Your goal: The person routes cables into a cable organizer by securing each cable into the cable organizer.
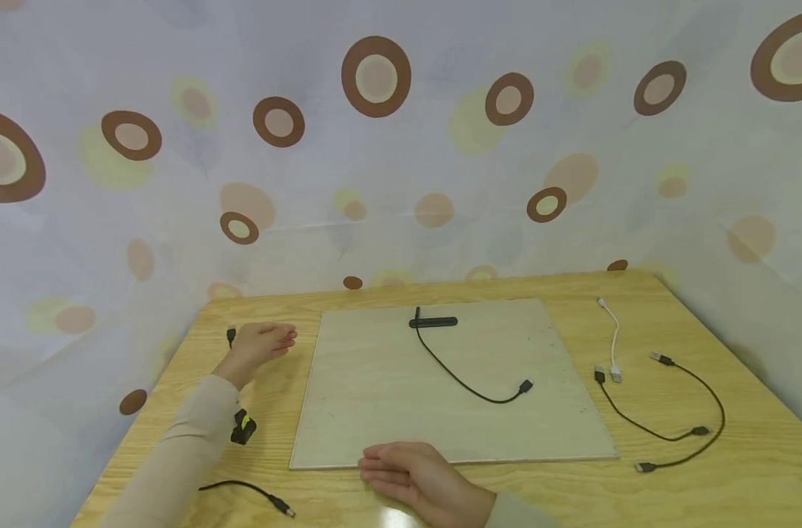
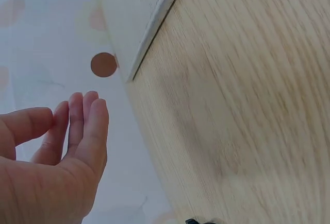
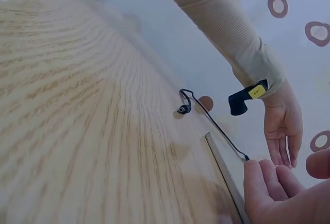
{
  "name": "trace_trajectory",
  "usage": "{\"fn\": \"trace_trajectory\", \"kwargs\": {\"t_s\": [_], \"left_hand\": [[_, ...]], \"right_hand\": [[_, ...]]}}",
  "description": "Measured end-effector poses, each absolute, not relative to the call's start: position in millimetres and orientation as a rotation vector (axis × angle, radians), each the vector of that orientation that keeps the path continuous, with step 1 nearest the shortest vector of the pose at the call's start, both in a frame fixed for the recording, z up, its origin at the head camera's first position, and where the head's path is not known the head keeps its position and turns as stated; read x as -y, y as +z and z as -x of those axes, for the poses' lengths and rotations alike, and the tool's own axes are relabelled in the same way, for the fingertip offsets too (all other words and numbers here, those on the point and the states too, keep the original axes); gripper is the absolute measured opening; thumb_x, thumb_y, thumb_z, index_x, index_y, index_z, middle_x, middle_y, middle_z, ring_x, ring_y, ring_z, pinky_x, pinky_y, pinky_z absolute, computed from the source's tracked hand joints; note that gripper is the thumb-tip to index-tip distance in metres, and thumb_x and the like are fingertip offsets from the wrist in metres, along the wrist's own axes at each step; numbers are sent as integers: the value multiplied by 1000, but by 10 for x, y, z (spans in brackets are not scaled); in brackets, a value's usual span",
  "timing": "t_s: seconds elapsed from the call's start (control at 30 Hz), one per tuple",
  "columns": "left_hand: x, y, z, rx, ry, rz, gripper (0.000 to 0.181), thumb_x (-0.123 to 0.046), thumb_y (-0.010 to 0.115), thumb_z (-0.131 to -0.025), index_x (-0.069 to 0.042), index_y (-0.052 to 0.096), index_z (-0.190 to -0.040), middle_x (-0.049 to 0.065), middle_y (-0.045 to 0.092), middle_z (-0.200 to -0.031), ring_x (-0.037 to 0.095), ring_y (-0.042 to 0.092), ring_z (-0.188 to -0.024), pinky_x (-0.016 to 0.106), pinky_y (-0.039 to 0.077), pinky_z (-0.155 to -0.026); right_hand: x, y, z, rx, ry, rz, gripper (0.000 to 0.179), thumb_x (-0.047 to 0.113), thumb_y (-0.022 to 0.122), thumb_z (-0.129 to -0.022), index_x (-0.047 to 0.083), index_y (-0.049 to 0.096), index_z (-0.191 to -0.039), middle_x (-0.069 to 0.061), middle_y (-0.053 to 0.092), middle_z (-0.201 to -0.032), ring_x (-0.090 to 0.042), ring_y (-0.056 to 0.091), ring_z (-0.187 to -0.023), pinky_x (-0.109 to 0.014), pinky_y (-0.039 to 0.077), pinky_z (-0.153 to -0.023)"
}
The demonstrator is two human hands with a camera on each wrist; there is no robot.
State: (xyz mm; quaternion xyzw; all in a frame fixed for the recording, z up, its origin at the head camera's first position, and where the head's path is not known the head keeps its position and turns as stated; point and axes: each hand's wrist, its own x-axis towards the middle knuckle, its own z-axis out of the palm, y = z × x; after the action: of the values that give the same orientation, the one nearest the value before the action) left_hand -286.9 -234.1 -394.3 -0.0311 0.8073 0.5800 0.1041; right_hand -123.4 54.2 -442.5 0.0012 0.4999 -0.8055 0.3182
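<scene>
- While a black plug (image 1: 232,334) shows just left of my left knuckles, the cord behind it is hidden from the head camera by my arm.
- My left hand (image 1: 262,345) is raised over the wood-grain table (image 1: 539,491), its loose fingers reaching rightward and slightly bent, the thumb close to a finger, gripping nothing.
- Back from those fingers, at the cuff of my beige left sleeve (image 1: 183,440), sits a black piece with a yellow label (image 1: 243,434).
- Nearer to me than those fingers, a black cable end (image 1: 281,506) comes out past my forearm and points rightward.
- Between my hands lies the pale board (image 1: 374,381), flat, its left edge just right of my left fingertips. Its near edge runs beside my right fingers; whether they touch it I cannot tell.
- My right hand (image 1: 424,477) is relaxed too, its fingers pointing leftward, gently curved and holding nothing.
- Beyond my right fingers, on the board's far part, lies a slim black bar (image 1: 437,322). A black cord (image 1: 493,400) crosses its left end, then curves toward me and rightward, well apart from both hands.
- Right of the board, well away from my fingers, lie a white cable (image 1: 616,334), a shorter black cable (image 1: 632,422) and, outermost, a longer, bowed black cable (image 1: 723,414).
</scene>
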Motion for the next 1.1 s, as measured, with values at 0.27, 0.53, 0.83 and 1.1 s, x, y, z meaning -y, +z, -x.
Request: {"fn": "trace_trajectory", "kwargs": {"t_s": [0.27,0.53,0.83,1.1], "left_hand": [[2556,-3908,2846,-2404,1768,142,46,-16,42,-103,12,38,-139,30,41,-142,34,45,-130,30,43,-101],[2792,-3898,2840,-2427,1814,189,51,-20,40,-104,7,30,-146,25,32,-149,33,36,-137,29,39,-105],[2933,-3880,2866,-2598,1779,496,42,-15,49,-99,9,48,-135,17,59,-123,-2,60,-80,26,51,-91],[3116,-4002,2863,-2730,1647,666,40,-15,49,-97,11,55,-127,20,64,-109,16,61,-92,22,53,-72]], "right_hand": [[-462,-4416,1203,-1311,-2083,27,39,11,48,-100,-15,48,-129,-18,64,-117,-25,62,-111,-32,49,-95],[-400,-4384,1228,-1292,-2095,21,38,10,48,-100,-16,49,-128,-21,62,-118,-29,60,-114,-35,48,-97],[-361,-4290,1252,-1293,-2143,12,36,9,50,-98,-16,51,-125,-20,65,-113,-27,63,-109,-35,49,-95],[-329,-4288,1253,-1297,-2117,-5,35,9,50,-98,-14,53,-124,-19,66,-111,-26,64,-107,-33,50,-94]]}}
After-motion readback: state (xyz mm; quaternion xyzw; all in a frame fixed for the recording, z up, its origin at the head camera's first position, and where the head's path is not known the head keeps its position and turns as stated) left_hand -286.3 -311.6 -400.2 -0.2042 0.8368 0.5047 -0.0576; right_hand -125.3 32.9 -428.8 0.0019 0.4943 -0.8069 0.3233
